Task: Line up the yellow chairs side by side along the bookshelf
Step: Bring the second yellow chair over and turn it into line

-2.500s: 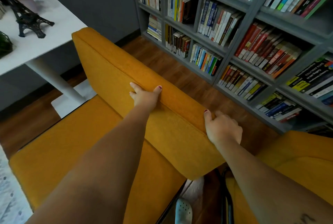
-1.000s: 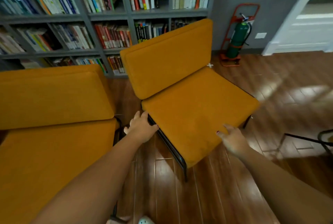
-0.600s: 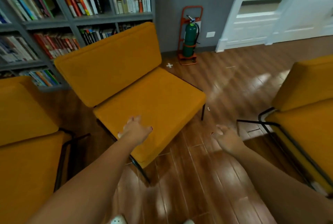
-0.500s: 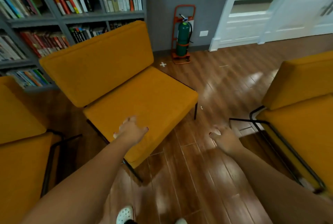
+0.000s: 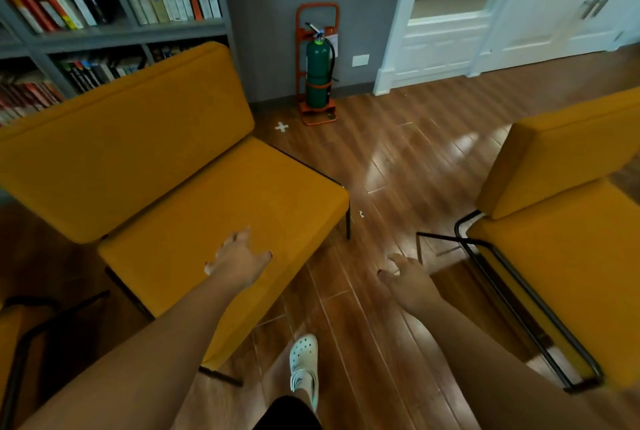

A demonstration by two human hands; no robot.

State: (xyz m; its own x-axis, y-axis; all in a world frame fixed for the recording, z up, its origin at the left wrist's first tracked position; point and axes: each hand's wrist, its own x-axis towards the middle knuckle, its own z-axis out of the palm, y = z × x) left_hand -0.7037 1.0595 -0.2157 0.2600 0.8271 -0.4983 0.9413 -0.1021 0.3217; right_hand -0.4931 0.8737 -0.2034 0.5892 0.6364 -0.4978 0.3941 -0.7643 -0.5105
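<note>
A yellow chair (image 5: 194,194) stands in front of the bookshelf (image 5: 114,33), its backrest toward the books and turned at an angle, so that its right rear corner sits near the shelf's end while the seat points out across the wooden floor (image 5: 377,294). A second yellow chair (image 5: 568,232) stands well apart on the right, out in the room, away from the shelf, its black metal frame showing along the seat's left edge. At the lower left border a sliver of another yellow seat (image 5: 8,332) with a black frame tube shows.

The left hand (image 5: 239,261) reaches out over the front part of the angled chair's seat, fingers spread and loose, gripping nothing; whether it touches the cushion cannot be told. The right hand (image 5: 408,277) hangs over the bare floor between the two chairs, fingers half curled, empty. Dark red polish shows on the nails.

A white clog (image 5: 304,365) steps on the boards below the hands.

Against the grey wall beside the shelf stands a green fire extinguisher (image 5: 318,74) in an orange stand, with a paper tag at its neck; the tag's writing is too small to read. A white cross of tape (image 5: 281,127) marks the floor near it. The book spines are blurred, and no title can be made out. White doors (image 5: 540,3) fill the upper right.
</note>
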